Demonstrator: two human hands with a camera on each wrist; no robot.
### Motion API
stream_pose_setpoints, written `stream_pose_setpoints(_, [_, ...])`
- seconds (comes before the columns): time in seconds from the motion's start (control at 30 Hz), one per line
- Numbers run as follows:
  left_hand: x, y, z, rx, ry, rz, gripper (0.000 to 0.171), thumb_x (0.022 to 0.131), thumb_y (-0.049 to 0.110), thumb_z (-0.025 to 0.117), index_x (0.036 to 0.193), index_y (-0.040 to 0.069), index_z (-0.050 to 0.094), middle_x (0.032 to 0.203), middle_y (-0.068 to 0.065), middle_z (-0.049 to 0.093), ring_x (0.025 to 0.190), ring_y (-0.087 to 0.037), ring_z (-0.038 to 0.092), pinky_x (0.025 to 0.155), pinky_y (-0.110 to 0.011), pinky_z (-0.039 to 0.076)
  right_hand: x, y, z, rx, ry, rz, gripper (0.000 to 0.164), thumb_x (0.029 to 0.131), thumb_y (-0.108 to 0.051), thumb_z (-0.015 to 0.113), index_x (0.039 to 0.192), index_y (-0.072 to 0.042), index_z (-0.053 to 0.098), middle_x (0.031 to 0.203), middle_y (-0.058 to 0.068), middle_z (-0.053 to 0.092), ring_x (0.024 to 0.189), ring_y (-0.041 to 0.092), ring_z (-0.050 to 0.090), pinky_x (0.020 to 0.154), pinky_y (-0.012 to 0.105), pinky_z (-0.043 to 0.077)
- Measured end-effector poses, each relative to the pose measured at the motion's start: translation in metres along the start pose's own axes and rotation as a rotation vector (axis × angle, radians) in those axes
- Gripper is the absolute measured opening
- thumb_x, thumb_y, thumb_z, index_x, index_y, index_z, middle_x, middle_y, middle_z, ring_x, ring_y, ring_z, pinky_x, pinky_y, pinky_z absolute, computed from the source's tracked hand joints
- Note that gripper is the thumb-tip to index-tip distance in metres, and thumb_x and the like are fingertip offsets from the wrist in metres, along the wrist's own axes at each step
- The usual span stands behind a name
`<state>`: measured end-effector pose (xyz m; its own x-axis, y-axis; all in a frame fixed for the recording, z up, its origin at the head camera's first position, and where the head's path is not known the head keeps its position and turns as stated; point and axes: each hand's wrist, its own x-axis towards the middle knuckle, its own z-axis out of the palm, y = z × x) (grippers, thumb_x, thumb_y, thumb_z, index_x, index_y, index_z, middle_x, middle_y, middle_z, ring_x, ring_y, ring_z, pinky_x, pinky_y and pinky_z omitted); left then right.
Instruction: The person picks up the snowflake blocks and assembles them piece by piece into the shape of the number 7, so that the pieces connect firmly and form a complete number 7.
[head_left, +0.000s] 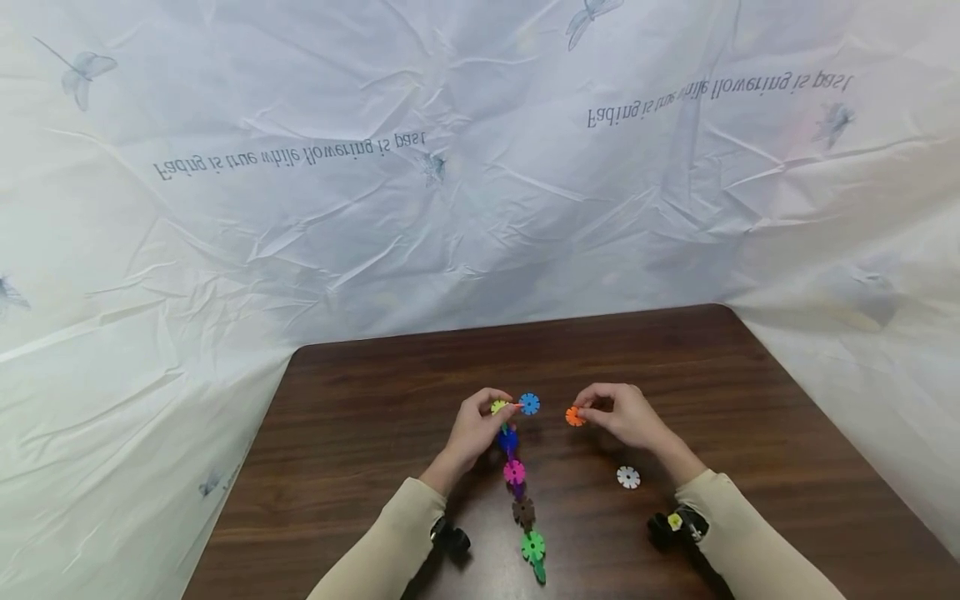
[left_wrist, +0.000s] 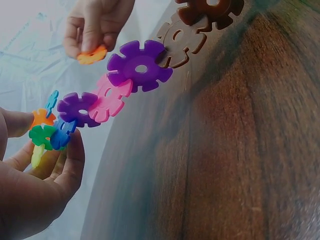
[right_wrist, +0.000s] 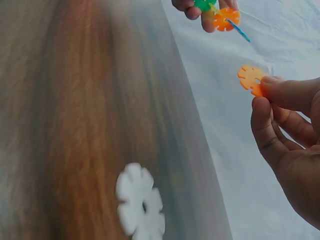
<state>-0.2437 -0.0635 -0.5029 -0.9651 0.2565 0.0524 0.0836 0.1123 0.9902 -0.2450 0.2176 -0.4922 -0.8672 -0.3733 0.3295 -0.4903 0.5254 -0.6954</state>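
My left hand (head_left: pixel 474 427) grips the far end of a chain of slotted plastic discs (head_left: pixel 513 472), interlocked edge to edge. Near the fingers are yellow, orange, green and blue discs; purple, pink, brown and green ones trail toward me. A light blue disc (head_left: pixel 529 404) sticks out from the orange one at the held end, facing the right hand. Between thumb and fingers, my right hand (head_left: pixel 626 414) pinches a loose orange disc (right_wrist: pixel 251 80) by its edge. It is a short gap to the right of the blue disc.
A single white disc (head_left: pixel 628 477) lies on the dark wooden table (head_left: pixel 360 450), just below the right hand. Behind the table hangs a pale printed sheet (head_left: pixel 480 208). Black wrist cameras (head_left: pixel 452 537) are strapped at both sleeves.
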Motion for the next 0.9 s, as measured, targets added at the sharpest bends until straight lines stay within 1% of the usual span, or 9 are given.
stream_pose_setpoints(0.07, [0.000, 0.000, 0.000, 0.003, -0.002, -0.003, 0.026, 0.097, 0.018, 0.061, 0.117, 0.000, 0.062, 0.114, -0.025, 0.067, 0.089, -0.036, 0.069, 0.078, -0.036, 0.057, 0.002, -0.003, 0.002, 0.006, 0.020, -0.009, 0.007, 0.088, -0.019, 0.073, 0.093, -0.023, 0.071, 0.082, -0.009, 0.067, 0.068, 0.006, 0.060, 0.059, 0.026, 0.051])
stream_pose_setpoints(0.23, [-0.001, 0.003, 0.001, -0.001, -0.004, -0.008, 0.024, 0.098, 0.012, 0.059, 0.117, -0.002, 0.061, 0.113, -0.025, 0.067, 0.093, -0.045, 0.067, 0.078, -0.039, 0.057, 0.007, -0.010, 0.004, 0.035, 0.053, -0.005, 0.008, 0.089, -0.016, 0.072, 0.095, -0.020, 0.072, 0.084, -0.006, 0.067, 0.070, 0.006, 0.061, 0.061, 0.027, 0.052])
stream_pose_setpoints(0.3, [-0.003, 0.009, 0.001, 0.000, -0.007, -0.010, 0.024, 0.098, 0.010, 0.058, 0.117, -0.004, 0.061, 0.111, -0.023, 0.068, 0.094, -0.047, 0.066, 0.078, -0.040, 0.057, 0.008, -0.013, 0.005, 0.046, 0.063, 0.002, 0.009, 0.089, -0.014, 0.072, 0.095, -0.019, 0.072, 0.084, -0.005, 0.067, 0.070, 0.007, 0.062, 0.061, 0.026, 0.053])
stream_pose_setpoints(0.4, [-0.010, 0.021, 0.002, 0.001, -0.006, -0.005, 0.022, 0.098, 0.010, 0.059, 0.115, -0.003, 0.061, 0.108, -0.020, 0.069, 0.095, -0.049, 0.065, 0.079, -0.040, 0.057, 0.011, -0.015, 0.007, 0.043, 0.076, 0.006, 0.010, 0.088, -0.013, 0.072, 0.096, -0.019, 0.072, 0.085, -0.005, 0.068, 0.073, 0.007, 0.062, 0.064, 0.027, 0.054])
stream_pose_setpoints(0.5, [-0.015, 0.031, 0.001, -0.006, 0.001, 0.015, 0.022, 0.098, 0.010, 0.058, 0.115, -0.003, 0.061, 0.107, -0.021, 0.068, 0.095, -0.049, 0.064, 0.078, -0.039, 0.057, 0.015, -0.016, 0.009, 0.049, 0.087, 0.004, 0.011, 0.088, -0.012, 0.072, 0.097, -0.019, 0.072, 0.087, -0.005, 0.068, 0.076, 0.007, 0.063, 0.068, 0.029, 0.055])
stream_pose_setpoints(0.6, [-0.015, 0.033, 0.001, -0.009, 0.004, 0.023, 0.023, 0.098, 0.011, 0.058, 0.115, -0.004, 0.060, 0.107, -0.020, 0.069, 0.095, -0.050, 0.064, 0.078, -0.038, 0.057, 0.018, -0.017, 0.012, 0.065, 0.097, -0.005, 0.013, 0.088, -0.010, 0.073, 0.098, -0.018, 0.072, 0.087, -0.004, 0.069, 0.079, 0.007, 0.064, 0.071, 0.032, 0.056])
stream_pose_setpoints(0.7, [-0.014, 0.034, 0.001, -0.008, 0.003, 0.010, 0.021, 0.098, 0.011, 0.059, 0.114, -0.002, 0.061, 0.107, -0.017, 0.070, 0.096, -0.051, 0.063, 0.078, -0.038, 0.057, 0.020, -0.019, 0.013, 0.078, 0.103, -0.015, 0.014, 0.087, -0.008, 0.073, 0.098, -0.016, 0.073, 0.088, -0.003, 0.069, 0.079, 0.008, 0.064, 0.071, 0.035, 0.057])
stream_pose_setpoints(0.8, [-0.014, 0.035, 0.002, -0.005, 0.008, -0.001, 0.017, 0.097, 0.011, 0.059, 0.111, 0.002, 0.063, 0.106, -0.015, 0.070, 0.096, -0.051, 0.063, 0.078, -0.037, 0.057, 0.021, -0.021, 0.014, 0.076, 0.107, -0.018, 0.015, 0.086, -0.007, 0.073, 0.099, -0.016, 0.073, 0.088, -0.003, 0.069, 0.079, 0.008, 0.064, 0.071, 0.033, 0.057])
stream_pose_setpoints(0.9, [-0.014, 0.036, 0.003, -0.007, 0.007, 0.000, 0.016, 0.097, 0.010, 0.059, 0.111, 0.002, 0.063, 0.107, -0.018, 0.070, 0.096, -0.051, 0.063, 0.078, -0.037, 0.057, 0.022, -0.022, 0.014, 0.081, 0.109, -0.020, 0.016, 0.086, -0.006, 0.073, 0.099, -0.015, 0.073, 0.089, -0.002, 0.069, 0.079, 0.008, 0.064, 0.070, 0.030, 0.056])
